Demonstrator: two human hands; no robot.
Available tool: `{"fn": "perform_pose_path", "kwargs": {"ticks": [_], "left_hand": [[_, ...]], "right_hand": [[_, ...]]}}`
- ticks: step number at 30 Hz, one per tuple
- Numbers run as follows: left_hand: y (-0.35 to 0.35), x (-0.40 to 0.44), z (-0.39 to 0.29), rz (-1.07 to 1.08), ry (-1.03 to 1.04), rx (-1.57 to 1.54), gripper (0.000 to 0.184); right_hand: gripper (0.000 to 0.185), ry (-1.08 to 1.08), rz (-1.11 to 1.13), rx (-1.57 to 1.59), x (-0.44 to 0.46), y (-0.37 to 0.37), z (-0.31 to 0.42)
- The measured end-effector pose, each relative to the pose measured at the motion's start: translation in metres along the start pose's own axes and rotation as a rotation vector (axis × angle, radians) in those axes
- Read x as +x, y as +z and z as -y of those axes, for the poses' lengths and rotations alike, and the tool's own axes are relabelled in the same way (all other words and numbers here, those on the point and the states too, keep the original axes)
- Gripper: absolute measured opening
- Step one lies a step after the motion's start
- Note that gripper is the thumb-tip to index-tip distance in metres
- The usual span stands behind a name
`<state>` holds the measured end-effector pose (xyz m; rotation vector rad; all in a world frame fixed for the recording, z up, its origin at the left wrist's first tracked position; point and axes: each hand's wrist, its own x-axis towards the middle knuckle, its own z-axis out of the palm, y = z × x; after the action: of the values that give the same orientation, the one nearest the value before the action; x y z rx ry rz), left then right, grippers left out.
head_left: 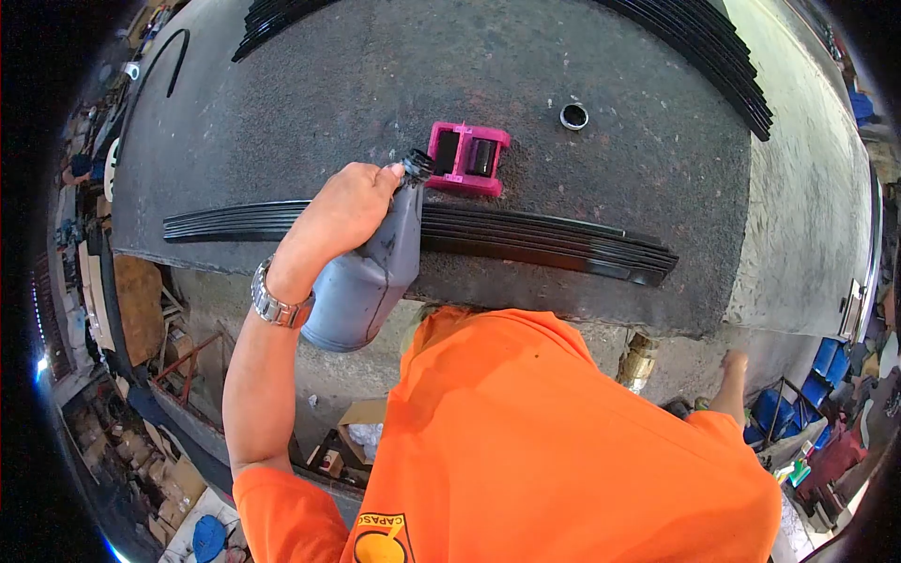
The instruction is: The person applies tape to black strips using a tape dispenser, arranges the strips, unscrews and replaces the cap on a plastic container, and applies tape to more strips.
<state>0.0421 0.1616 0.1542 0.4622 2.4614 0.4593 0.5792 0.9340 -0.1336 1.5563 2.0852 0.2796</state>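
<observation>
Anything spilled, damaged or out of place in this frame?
A dark streak marks the side of the grey plastic jug in the left hand, perhaps from a drip. No puddle shows on the dark grey worktop; nothing else stands out.

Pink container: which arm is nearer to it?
Left: the left hand, holding the grey jug, is just left of the container; the right arm is farther, lower right in view.

From my end I see an orange short-sleeved shirt (563, 422), its black-and-yellow chest badge (383, 540) partly lettered, plus a silver link-band wristwatch (274, 298).
</observation>
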Motion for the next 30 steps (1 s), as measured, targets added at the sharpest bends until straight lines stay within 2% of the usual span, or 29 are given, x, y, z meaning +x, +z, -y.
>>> {"fn": "perform_pose_path", "kwargs": {"ticks": [2,3,7,10,11,13,16,19,22,25,30], "left_hand": [[-0.002,0.004,-0.002,0.044,-0.005,0.055,0.04],[-0.001,0.006,-0.001,0.045,0.012,0.063,0.039],[0.011,0.017,0.023,-0.008,0.203,0.194,0.037],[0.005,0.016,0.009,0.047,0.047,0.092,0.036],[0.007,0.017,0.012,0.033,0.081,0.112,0.036],[0.012,0.021,0.021,0.004,0.15,0.152,0.035],[0.005,0.018,0.007,0.049,0.052,0.078,0.036],[0.001,0.018,0.002,0.08,0.016,0.06,0.036],[-0.003,0.018,-0.006,0.116,-0.047,0.052,0.035],[-0.005,0.018,-0.011,0.14,-0.072,0.047,0.035],[-0.003,0.019,-0.008,0.151,-0.063,0.045,0.033]], "right_hand": [[0.033,-0.158,0.24,-0.111,0.024,0.053,-0.02],[0.033,-0.307,0.356,-0.142,0.021,0.06,-0.018],[0.035,-0.399,0.444,-0.429,-0.002,0.103,0.024],[0.033,0.169,0.53,0.18,-0.002,0.109,0.042],[0.031,0.244,0.528,0.394,-0.017,0.088,0.05],[0.03,0.404,0.499,0.83,-0.053,0.038,0.07],[0.032,0.239,0.429,0.671,-0.043,-0.001,0.07],[0.036,-0.012,0.094,0.626,0.001,0.013,0.049],[0.044,-0.096,-0.095,0.449,-0.009,-0.041,0.073],[0.045,-0.21,-0.206,0.585,0.006,-0.075,0.088],[0.048,-0.319,-0.316,0.68,-0.04,-0.157,0.152]]}}
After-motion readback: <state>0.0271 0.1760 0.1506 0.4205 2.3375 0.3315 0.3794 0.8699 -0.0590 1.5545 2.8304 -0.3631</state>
